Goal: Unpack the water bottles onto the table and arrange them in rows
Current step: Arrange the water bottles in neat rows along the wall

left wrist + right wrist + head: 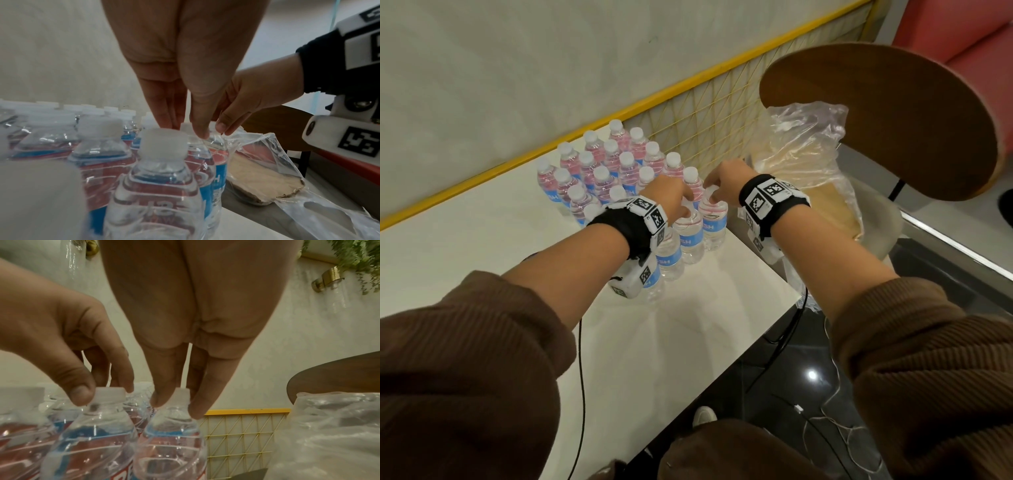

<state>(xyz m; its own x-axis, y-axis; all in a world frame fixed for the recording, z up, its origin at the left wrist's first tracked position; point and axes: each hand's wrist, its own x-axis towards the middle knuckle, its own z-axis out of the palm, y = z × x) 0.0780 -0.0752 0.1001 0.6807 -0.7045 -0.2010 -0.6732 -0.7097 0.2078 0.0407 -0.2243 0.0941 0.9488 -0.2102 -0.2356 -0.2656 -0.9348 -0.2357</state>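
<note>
Several clear water bottles with white caps and blue labels stand in rows on the white table. My left hand pinches the cap of a bottle at the near right corner of the group. In the right wrist view its thumb and finger sit on that cap. My right hand pinches the cap of the neighbouring bottle, the one nearest the table's right edge; its cap shows between thumb and fingers. Both bottles stand upright on the table.
An empty plastic wrap with a cardboard sheet lies on a seat just right of the table. A round wooden chair back rises above it. A yellow-framed mesh partition lines the table's far side. The table's right edge is close to the held bottles.
</note>
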